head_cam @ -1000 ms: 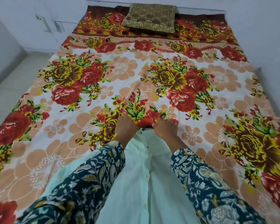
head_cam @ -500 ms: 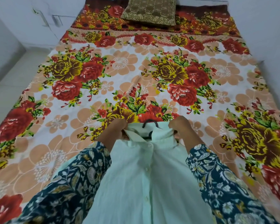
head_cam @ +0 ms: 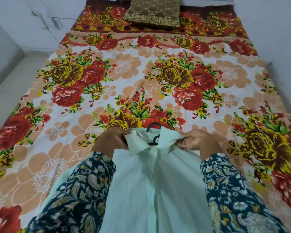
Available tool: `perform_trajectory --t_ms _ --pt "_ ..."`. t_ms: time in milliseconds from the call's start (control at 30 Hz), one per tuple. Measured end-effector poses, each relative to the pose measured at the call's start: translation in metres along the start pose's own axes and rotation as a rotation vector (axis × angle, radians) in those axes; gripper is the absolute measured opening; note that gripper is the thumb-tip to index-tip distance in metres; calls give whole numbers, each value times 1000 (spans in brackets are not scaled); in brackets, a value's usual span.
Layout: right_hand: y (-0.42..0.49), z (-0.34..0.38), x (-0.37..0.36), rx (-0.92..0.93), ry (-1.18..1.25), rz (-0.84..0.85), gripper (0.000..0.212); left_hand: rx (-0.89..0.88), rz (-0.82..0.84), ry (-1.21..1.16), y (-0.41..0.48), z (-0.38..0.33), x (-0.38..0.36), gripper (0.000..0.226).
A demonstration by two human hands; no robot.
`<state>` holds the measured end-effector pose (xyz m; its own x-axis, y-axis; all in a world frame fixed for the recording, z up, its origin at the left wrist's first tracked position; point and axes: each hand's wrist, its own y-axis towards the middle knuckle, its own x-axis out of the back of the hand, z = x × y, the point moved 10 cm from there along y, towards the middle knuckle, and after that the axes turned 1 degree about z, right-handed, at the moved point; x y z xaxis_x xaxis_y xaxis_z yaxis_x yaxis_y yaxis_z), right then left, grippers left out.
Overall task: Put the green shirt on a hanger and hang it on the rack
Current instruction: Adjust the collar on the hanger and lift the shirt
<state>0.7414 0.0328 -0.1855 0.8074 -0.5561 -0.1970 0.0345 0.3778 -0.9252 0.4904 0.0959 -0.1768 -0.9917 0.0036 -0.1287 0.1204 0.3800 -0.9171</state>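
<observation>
A pale green button-up shirt (head_cam: 151,187) lies front-up on the flowered bed, collar pointing away from me. A black hanger (head_cam: 154,132) sits inside the neck; only its hook and a bit of its neck show above and within the collar. My left hand (head_cam: 115,138) grips the left side of the collar. My right hand (head_cam: 194,140) pinches the right side of the collar. Both forearms wear dark blue patterned sleeves. The hanger's arms are hidden under the fabric.
The bed (head_cam: 124,68) carries a red, yellow and peach flowered sheet. A brown-gold cushion (head_cam: 153,11) lies at its far end. Pale floor (head_cam: 8,81) runs along the left, white walls behind and to the right. No rack is in view.
The hands moved from pressing at the shirt's top to gripping the collar's two sides and spreading them apart. The hanger hook came into sight above the collar.
</observation>
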Motion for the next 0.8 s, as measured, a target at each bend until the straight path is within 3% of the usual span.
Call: perform_trajectory --t_ms 100,333,433,533,700,800 --pt "1 -10 11 21 85 10 26 14 7 -134 -2 9 6 22" --pt "-8 -20 7 -7 -167 -1 15 15 -29 -229 -9 27 9 29" --pt "-13 -17 1 17 -251 7 17 3 -34 -117 -8 29 13 23" --pt "-16 -20 -5 61 -157 5 26 -1 -40 -41 -10 30 14 15" --pt "-24 -37 -11 -12 -195 12 11 15 -104 95 -12 31 21 31" --pt "-31 -38 -15 -33 -209 62 10 -7 -156 70 -15 29 25 20"
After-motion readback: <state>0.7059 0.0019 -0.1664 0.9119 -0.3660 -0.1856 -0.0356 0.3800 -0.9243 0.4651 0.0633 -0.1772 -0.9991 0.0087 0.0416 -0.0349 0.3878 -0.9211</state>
